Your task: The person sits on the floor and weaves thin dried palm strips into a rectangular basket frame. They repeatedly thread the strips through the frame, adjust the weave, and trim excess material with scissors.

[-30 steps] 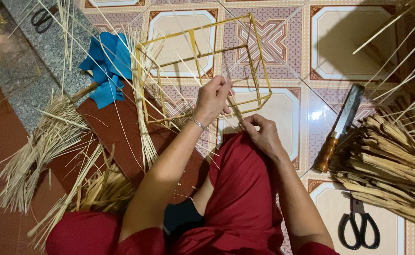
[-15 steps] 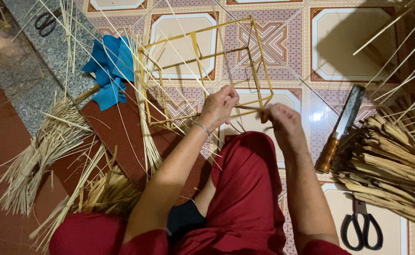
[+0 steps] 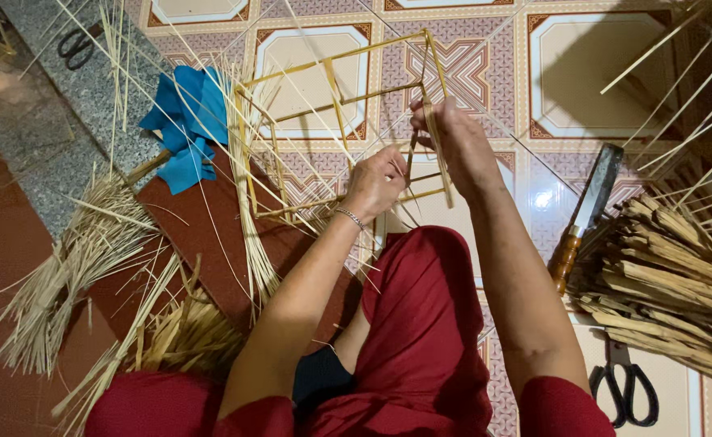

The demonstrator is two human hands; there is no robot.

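Two hands on one open frame of thin bamboo sticks [image 3: 340, 105], box-shaped and pale yellow, standing tilted on the floor just past a raised knee in red cloth [image 3: 420, 324]. Right hand [image 3: 453, 146] at the frame's near right edge, grip clenched around a flat bamboo strip [image 3: 435, 154] running down alongside an upright stick. Left hand [image 3: 376, 182] lower and just beside it, grip pinched shut at the frame's lower bar; exactly what sits between those fingertips too small to tell. Thin bracelet [image 3: 349, 216] on the left wrist.

Probably very light, springy along each stick and weak at the corners; likely to rack out of square or snap under a hard squeeze. Best taken near a joint, by the look of it, with a gentle pinch rather than mid-span. Sharp splinter edges possible on the split strip.

Further out: a knife with a wooden handle [image 3: 586, 214] lying to the right, tip away, touching a thick bundle of split bamboo slats [image 3: 671, 275]. Black-handled scissors [image 3: 627, 388] near the bundle's lower end. Left of the frame, a crumpled blue cloth [image 3: 186, 121], loose thin slivers fanned across everything, and heaps of pale shavings [image 3: 64, 267]. Second pair of scissors [image 3: 76, 44] far left on a grey stone step [image 3: 89, 105].

No worktop: all of it down on a glossy patterned tile floor [image 3: 599, 57], cream and purplish, shining under indoor light, dark red-brown flooring at the left.
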